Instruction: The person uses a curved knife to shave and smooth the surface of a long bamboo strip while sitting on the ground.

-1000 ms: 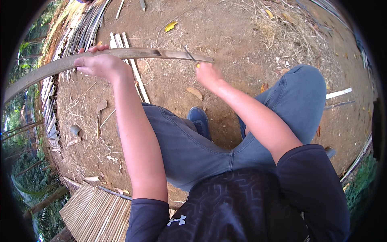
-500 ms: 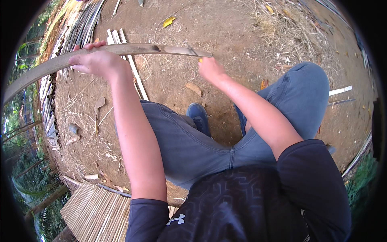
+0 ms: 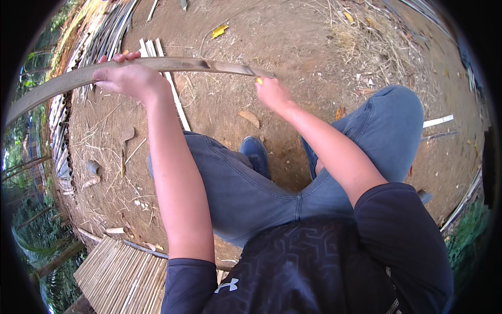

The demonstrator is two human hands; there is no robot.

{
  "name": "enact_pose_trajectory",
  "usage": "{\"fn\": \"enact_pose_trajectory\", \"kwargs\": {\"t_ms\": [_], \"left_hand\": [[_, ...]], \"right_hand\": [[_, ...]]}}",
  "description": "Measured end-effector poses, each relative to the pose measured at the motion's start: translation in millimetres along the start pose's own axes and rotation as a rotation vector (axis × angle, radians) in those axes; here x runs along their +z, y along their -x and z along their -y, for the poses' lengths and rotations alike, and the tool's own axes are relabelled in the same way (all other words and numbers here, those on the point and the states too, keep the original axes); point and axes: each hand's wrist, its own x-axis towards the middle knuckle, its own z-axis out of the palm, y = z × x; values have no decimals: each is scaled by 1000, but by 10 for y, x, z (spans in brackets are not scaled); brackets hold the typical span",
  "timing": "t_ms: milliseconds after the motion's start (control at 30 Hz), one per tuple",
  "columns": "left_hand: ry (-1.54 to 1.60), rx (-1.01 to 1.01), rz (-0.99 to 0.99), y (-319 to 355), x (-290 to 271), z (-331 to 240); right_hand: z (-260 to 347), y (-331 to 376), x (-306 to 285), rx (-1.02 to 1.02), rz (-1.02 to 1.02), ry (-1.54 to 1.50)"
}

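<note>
Above the dirt ground, a long wooden strip arches from the left edge of view to near the middle. The left hand is clamped around it, well apart from the right hand, which is closed on a small tool showing yellow, its blurred blade crossing the strip near the end.

Matt, smooth-looking wooden strip
</note>
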Motion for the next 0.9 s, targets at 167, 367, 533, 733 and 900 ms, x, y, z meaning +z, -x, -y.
{"fn": "enact_pose_trajectory", "kwargs": {"t_ms": [167,367,533,733,900], "left_hand": [[17,-6,15,-10,28,14],[68,11,24,39,96,10],[-37,33,63,58,38,-33],[34,-25,82,19,103,-1],[98,-40,182,-27,51,-20]], "right_hand": [[-138,-16,30,81,-104,89],[-748,-281,67,200,-90,227],[-288,-118,65,-26,-207,152],[-880,-381,156,286,2,228],[-166,-142,85,144,-200,-93]]}}
